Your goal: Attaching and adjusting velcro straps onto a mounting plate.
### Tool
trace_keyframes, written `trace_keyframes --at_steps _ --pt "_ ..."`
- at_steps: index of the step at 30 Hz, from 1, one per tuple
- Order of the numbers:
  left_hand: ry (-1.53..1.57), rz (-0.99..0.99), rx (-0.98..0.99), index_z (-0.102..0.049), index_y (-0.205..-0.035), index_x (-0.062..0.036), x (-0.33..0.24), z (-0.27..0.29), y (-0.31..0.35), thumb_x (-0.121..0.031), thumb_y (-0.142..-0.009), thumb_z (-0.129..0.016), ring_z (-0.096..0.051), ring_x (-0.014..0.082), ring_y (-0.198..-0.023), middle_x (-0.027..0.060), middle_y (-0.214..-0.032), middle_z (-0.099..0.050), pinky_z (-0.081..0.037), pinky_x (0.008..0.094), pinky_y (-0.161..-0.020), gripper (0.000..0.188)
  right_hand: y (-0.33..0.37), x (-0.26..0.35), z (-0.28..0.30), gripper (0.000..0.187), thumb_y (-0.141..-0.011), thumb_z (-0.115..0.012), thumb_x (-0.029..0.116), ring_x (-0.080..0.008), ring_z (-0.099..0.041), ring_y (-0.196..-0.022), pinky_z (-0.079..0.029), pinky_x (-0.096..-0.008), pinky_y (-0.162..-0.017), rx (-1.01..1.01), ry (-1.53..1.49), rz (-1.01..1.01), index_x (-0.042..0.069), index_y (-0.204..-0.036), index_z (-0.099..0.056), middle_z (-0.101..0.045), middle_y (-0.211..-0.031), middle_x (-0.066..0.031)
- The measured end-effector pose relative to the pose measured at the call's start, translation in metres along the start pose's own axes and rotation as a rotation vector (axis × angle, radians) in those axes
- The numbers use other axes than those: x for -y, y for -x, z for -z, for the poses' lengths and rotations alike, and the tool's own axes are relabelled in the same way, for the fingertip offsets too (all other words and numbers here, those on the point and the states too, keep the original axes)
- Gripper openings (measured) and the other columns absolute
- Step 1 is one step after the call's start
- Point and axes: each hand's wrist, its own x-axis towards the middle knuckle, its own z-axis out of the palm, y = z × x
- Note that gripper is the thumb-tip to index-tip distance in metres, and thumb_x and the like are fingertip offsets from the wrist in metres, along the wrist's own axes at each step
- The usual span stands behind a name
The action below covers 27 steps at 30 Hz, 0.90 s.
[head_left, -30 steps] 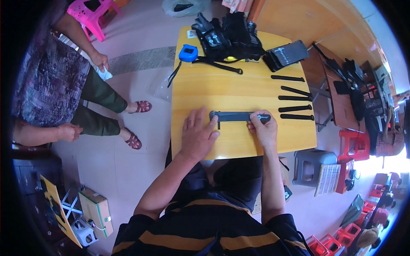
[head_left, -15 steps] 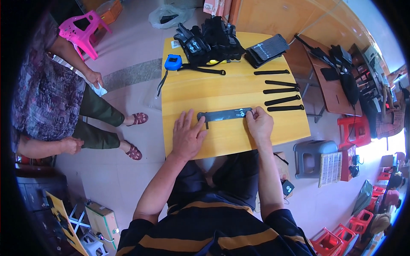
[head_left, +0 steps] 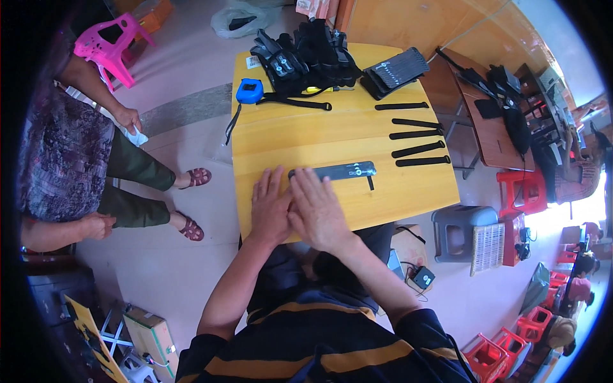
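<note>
A narrow dark grey strip (head_left: 341, 171) with pale printing lies flat on the yellow table (head_left: 306, 140), a shiny patch at its right end. Below that end a small black tab (head_left: 370, 183) sticks out. My right hand (head_left: 322, 214) rests with fingers stretched over the strip's left end, covering part of it. Beside it, my left hand (head_left: 269, 214) lies with its fingers extended, their tips just left of the strip. The hands touch or overlap at the thumbs, so my left thumb is partly hidden. Neither hand grips anything I can see.
Several black straps (head_left: 418, 135) lie on the table's right. Toward the back are a blue tape measure (head_left: 249, 91), black gloves (head_left: 306, 60) and a stack of dark printed pieces (head_left: 396, 72). A person (head_left: 70, 153) stands at left; a grey stool (head_left: 460, 233) stands at right.
My right hand has left the strip's right end and moved left beside my left hand. The black tab now shows at the strip's right end instead of its left. The view has shifted slightly.
</note>
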Motion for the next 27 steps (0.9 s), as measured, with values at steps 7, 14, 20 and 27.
trace_keyframes --at_steps 7,14,20,27 --pt "-0.018 -0.011 0.020 -0.060 -0.144 -0.0169 0.000 0.000 0.001 -0.033 -0.094 -0.065 -0.035 0.0468 -0.145 0.0215 -0.158 -0.039 -0.027 0.0609 -0.119 0.053 0.007 -0.024 -0.009 0.095 -0.096 -0.054 0.061 -0.0355 -0.021 -0.157 -0.018 -0.0559 -0.125 0.147 -0.042 0.020 -0.003 -0.160 -0.027 -0.026 -0.167 -0.0224" --pt "-0.011 0.003 0.005 -0.060 -0.145 -0.0164 -0.005 0.005 -0.001 -0.028 -0.093 -0.068 -0.037 0.0482 -0.143 0.0224 -0.156 -0.041 -0.030 0.0580 -0.118 0.053 0.026 -0.062 0.018 0.102 -0.091 -0.052 0.072 -0.0316 -0.017 -0.159 -0.016 -0.0532 -0.127 0.215 0.142 -0.016 0.005 -0.163 -0.025 -0.022 -0.171 -0.0133" --pt "-0.009 0.018 0.001 -0.061 -0.144 -0.0173 -0.005 0.004 0.002 -0.028 -0.093 -0.068 -0.037 0.0481 -0.143 0.0225 -0.157 -0.041 -0.028 0.0577 -0.119 0.052 0.040 -0.090 0.041 0.098 -0.094 -0.048 0.073 -0.0354 -0.021 -0.157 -0.020 -0.0554 -0.125 0.207 0.289 -0.132 0.007 -0.163 -0.027 -0.025 -0.170 -0.0130" --pt "-0.003 0.015 -0.010 -0.061 -0.143 -0.0181 -0.003 0.000 0.002 -0.031 -0.093 -0.068 -0.035 0.0471 -0.145 0.0223 -0.157 -0.041 -0.027 0.0590 -0.120 0.052 0.045 -0.100 0.041 0.089 -0.097 -0.046 0.069 -0.0354 -0.023 -0.156 -0.022 -0.0575 -0.124 0.144 0.247 -0.204 0.009 -0.161 -0.033 -0.028 -0.169 -0.0129"
